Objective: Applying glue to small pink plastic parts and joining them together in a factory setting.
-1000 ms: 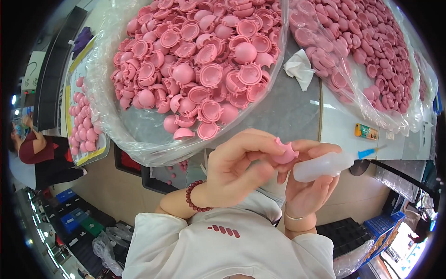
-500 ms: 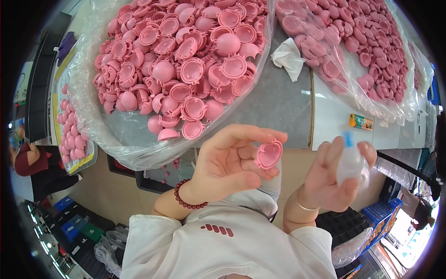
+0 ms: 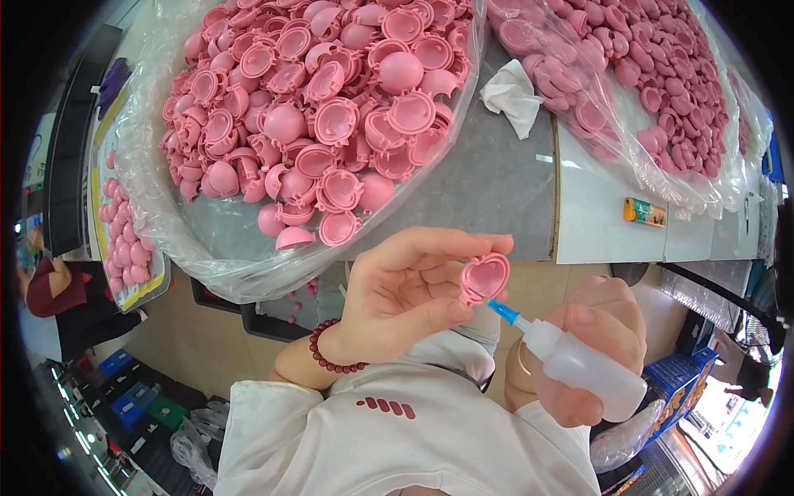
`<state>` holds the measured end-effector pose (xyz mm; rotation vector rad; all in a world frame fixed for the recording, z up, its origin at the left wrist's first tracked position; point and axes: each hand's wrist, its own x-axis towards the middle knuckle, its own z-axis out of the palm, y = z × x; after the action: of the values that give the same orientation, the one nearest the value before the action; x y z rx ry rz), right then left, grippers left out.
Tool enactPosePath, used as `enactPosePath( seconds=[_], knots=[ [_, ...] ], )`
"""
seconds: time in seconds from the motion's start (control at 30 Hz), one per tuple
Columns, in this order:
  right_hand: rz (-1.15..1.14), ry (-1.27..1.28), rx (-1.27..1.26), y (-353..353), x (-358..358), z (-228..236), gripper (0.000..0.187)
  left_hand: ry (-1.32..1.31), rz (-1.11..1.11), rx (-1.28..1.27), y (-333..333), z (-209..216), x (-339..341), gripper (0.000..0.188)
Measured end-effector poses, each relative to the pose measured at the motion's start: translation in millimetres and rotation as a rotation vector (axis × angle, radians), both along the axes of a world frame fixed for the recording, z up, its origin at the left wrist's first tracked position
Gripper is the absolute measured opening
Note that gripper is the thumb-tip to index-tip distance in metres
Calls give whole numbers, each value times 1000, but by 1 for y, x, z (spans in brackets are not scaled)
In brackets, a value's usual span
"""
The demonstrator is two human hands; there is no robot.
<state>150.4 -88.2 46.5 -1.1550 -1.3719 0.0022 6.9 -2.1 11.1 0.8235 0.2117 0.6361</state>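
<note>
Between the thumb and fingers of my left hand (image 3: 413, 285) is a small pink plastic half-shell (image 3: 485, 276), its hollow side facing up. My right hand (image 3: 600, 339) grips a translucent white squeeze bottle (image 3: 591, 376), tilted so that its blue needle tip (image 3: 504, 312) points up and left. The tip is at the lower edge of the half-shell; whether it touches I cannot tell. Beyond my left hand, a big heap of similar pink half-shells (image 3: 285, 124) lies in a clear plastic bag (image 3: 194, 256) on the grey table.
A second bag of pink pieces (image 3: 678, 116) lies at the far right. Nearby are a crumpled white tissue (image 3: 511, 97) and an orange-and-green lighter (image 3: 645, 212). On the left, a tray (image 3: 147, 291) holds pink balls. Another person's arm (image 3: 51, 285) shows at the far left.
My right hand has brought the bottle left and down, turning it from upright to tilted, with its tip now at the half-shell. My left hand has turned the half-shell slightly.
</note>
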Motion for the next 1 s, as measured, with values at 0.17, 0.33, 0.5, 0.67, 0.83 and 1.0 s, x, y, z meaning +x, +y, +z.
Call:
enactPosePath(
  seconds=[0.17,0.33,0.5,0.67,0.83,1.0],
  knots=[
    [37,-65,-10,2,-1,-1,64,3,-3,-10,0,-2,-1,42],
    [-5,-23,47,0,1,-1,65,-5,-34,-8,1,0,1,42],
    [0,-58,-5,6,0,-4,68,-5,-20,-1,0,-1,-2,42],
    [-81,-32,58,4,-1,-3,68,8,-39,-15,2,6,0,43],
    [-76,-43,22,2,1,-4,69,28,11,101,1,5,-3,43],
    [-17,17,-57,-1,-1,1,57,110,98,331,2,4,-8,43]
  ],
)
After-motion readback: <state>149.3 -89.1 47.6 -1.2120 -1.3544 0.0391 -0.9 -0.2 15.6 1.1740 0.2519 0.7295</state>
